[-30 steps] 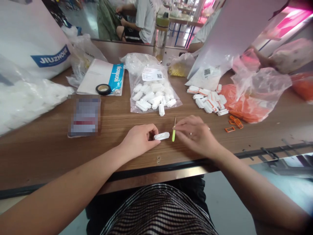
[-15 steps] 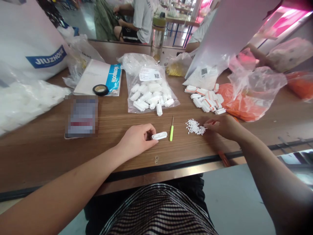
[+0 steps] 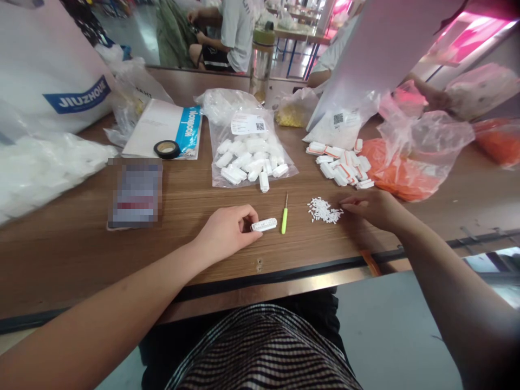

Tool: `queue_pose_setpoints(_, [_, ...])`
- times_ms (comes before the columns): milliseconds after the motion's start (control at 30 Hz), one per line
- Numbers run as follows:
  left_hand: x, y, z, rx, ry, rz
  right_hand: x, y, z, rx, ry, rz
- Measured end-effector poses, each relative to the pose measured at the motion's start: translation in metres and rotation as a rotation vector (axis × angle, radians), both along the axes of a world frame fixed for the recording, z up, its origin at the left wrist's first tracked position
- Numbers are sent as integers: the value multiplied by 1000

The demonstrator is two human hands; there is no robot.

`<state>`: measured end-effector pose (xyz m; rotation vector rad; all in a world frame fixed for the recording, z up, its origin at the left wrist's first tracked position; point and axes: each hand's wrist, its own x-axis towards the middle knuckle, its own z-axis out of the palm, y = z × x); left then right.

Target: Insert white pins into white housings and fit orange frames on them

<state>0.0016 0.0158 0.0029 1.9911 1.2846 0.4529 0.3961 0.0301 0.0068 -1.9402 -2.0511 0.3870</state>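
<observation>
Soft indoor light, pink glare (image 3: 485,43) upper right, glint on metal table edge (image 3: 317,284), pixelated patch (image 3: 136,192) left, stretched corners

There is one green-handled tool (image 3: 284,221), one tape roll (image 3: 167,156), one bottle (image 3: 262,64).

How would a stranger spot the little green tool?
On the brown table, look between the left hand and the scattered white pieces. There lies the green tool, thin tip pointing toward the table's far side, its bright handle unlike its white neighbours.
</observation>
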Motion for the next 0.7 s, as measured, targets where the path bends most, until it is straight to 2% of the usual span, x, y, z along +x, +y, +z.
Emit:
queue_pose_setpoints(167, [0,0,0,13,2,0,-3,0,3,4,-89,-30])
queue_pose_setpoints(300, [1,0,1,11,7,5,-36,-5,15,34,45,-86])
queue_pose_setpoints(367, [1,0,2,10,9,5,-67,-12,23,64,141,9])
queue_pose_setpoints(433, [1,-1,2,7,8,5,-102,-18,27,66,227,178])
queue_pose_setpoints(533, [1,-1,2,4,-6,4,-147,-21,25,81,301,373])
queue_pose_setpoints(600, [1,-1,1,10,-18,-3,-165,-19,20,89,284,450])
queue_pose_setpoints(700, [0,-1,1,19,-27,-7,-176,-15,13,94,239,500])
